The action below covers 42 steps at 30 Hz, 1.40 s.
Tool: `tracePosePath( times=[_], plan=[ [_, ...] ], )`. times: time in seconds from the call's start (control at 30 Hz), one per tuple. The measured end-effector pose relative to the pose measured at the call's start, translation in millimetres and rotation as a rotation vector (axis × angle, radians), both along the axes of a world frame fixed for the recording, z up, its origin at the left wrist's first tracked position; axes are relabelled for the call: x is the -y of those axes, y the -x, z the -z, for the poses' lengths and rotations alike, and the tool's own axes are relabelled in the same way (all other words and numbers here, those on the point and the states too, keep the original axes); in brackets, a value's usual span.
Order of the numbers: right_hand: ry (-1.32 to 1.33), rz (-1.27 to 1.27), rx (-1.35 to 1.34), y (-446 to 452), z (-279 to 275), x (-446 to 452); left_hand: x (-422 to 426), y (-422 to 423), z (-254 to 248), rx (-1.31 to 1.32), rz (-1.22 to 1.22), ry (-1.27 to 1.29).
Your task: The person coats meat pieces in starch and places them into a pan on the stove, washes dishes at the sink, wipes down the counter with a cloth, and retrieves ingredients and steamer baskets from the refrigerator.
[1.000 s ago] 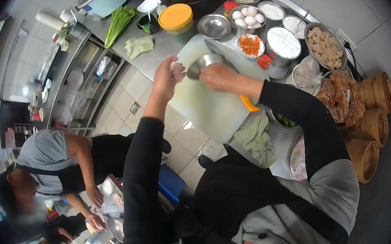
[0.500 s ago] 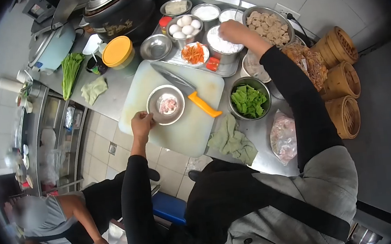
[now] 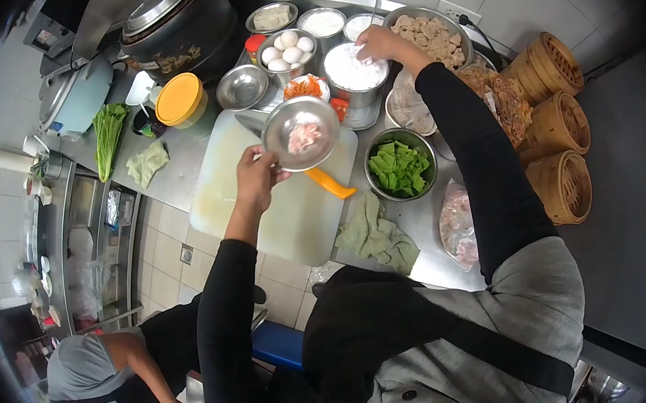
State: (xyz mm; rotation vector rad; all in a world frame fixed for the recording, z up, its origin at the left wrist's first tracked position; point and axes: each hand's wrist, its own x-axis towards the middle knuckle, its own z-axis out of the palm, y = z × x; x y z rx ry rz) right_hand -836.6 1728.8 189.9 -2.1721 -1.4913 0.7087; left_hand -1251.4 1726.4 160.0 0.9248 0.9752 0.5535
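- One metal bowl [image 3: 282, 125] with pieces of pale pink meat [image 3: 304, 137] inside, held above the far part of the cutting board [image 3: 221, 204].
- Gripped at its near-left rim by the left hand [image 3: 256, 182], thumb and fingers closed on the metal.
- Over the container of white powder [image 3: 347, 73], near the counter's far edge: right hand [image 3: 382, 44], fingers curled down and in; whether pressed together or pinching powder, too small to tell.
- On the cutting board, a knife with a yellow handle [image 3: 331, 184], blade partly hidden by the bowl, handle pointing toward the board's right edge.
- To the right of the board, a bowl of cut greens [image 3: 400, 168]; at its near-right corner, a crumpled green cloth [image 3: 378, 243].
- Left of the powder, a bowl of eggs [image 3: 290, 50], with orange shreds [image 3: 305, 88] just nearer.
- Stacked at the counter's right end, bamboo steamers [image 3: 556, 130].
- Lower left, apart from the counter, a co-worker [image 3: 120, 364] bent forward.
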Motion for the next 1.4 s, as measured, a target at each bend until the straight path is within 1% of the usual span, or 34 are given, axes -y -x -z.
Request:
tracePosePath(
  times=[0.1, 0.13, 0.23, 0.3, 0.37, 0.43, 0.5, 0.57, 0.6, 0.63, 0.67, 0.7, 0.73, 0.77, 0.8, 0.83, 0.87, 0.9, 0.93, 0.97, 1.03, 1.07, 1.1, 1.13, 1.2, 1.23, 1.3, 1.37, 1.4],
  plan=[
    [-0.077, 0.015, -0.512, 11, -29, 10, -2, -37, 5, 0.03, 0.002, -0.04],
    [-0.077, -0.012, -0.574, 23, -41, 13, -3, -46, 3, 0.029, 0.0, -0.045],
    [-0.021, -0.11, -0.551, 63, -60, 28, 1, -73, -7, 0.059, 0.013, -0.07],
    [0.061, -0.237, -0.311, 93, -72, 45, 6, -81, -18, 0.07, 0.043, -0.101],
    [-0.076, -0.459, 0.209, 109, -68, 62, 15, -84, -31, 0.064, 0.088, -0.133],
    [-0.154, -0.291, 0.288, 130, -67, 92, 25, -83, -42, 0.071, 0.168, -0.152],
    [-0.294, -0.223, 0.358, 152, -48, 125, 39, -82, -52, 0.08, 0.261, -0.158],
    [-0.16, -0.189, 0.352, 183, -53, 160, 55, -73, -56, 0.094, 0.379, -0.189],
    [-0.184, -0.2, 0.294, 193, -54, 177, 67, -69, -56, 0.106, 0.467, -0.2],
    [-0.203, -0.176, 0.251, 196, -57, 202, 77, -62, -59, 0.051, 0.549, -0.319],
    [-0.202, -0.093, 0.267, 205, -65, 232, 93, -56, -66, 0.074, 0.627, -0.231],
    [-0.199, -0.019, 0.275, 217, -76, 262, 107, -50, -64, 0.083, 0.717, -0.263],
    [-0.136, 0.054, 0.247, 230, -88, 292, 127, -49, -71, 0.054, 0.749, -0.198],
    [-0.084, 0.101, 0.21, 244, -97, 317, 149, -49, -72, 0.053, 0.86, -0.202],
    [-0.128, 0.111, 0.213, 256, -96, 341, 162, -41, -70, 0.047, 0.929, -0.204],
    [-0.099, 0.179, 0.168, 271, -100, 373, 180, -31, -72, 0.037, 0.981, -0.211],
    [-0.077, 0.235, 0.115, 289, -103, 402, 198, -25, -67, 0.108, 1.02, -0.173],
    [-0.052, 0.277, 0.115, 308, -111, 432, 217, -19, -67, 0.121, 1.057, -0.141],
    [-0.036, 0.321, 0.154, 317, -97, 462, 240, -15, -67, 0.135, 1.099, -0.11],
    [-0.067, 0.413, 0.146, 334, -92, 493, 262, -12, -68, 0.155, 1.15, -0.084],
    [-0.149, 0.639, 0.274, 374, -79, 536, 310, -11, -69, 0.14, 1.249, -0.035],
    [-0.118, 0.685, 0.172, 388, -65, 555, 335, -10, -68, 0.133, 1.305, -0.009],
    [-0.093, 0.732, 0.069, 399, -52, 576, 361, -10, -64, 0.105, 1.385, -0.025],
    [-0.036, 0.774, 0.057, 409, -47, 599, 387, -9, -58, 0.075, 1.463, -0.044],
    [-0.003, 0.944, 0.138, 427, -52, 646, 438, -7, -48, 0.022, 1.598, -0.094],
    [0.02, 1.027, 0.179, 435, -53, 673, 464, -9, -42, 0.025, 1.623, -0.095],
    [-0.028, 1.085, 0.085, 453, -45, 728, 515, -14, -26, 0.025, 1.664, -0.086],
    [-0.079, 1.16, -0.025, 472, -50, 778, 566, -16, -19, 0.036, 1.74, -0.147],
    [-0.125, 1.211, 0.09, 475, -40, 807, 589, -17, -18, 0.042, 1.776, -0.163]
  ],
)
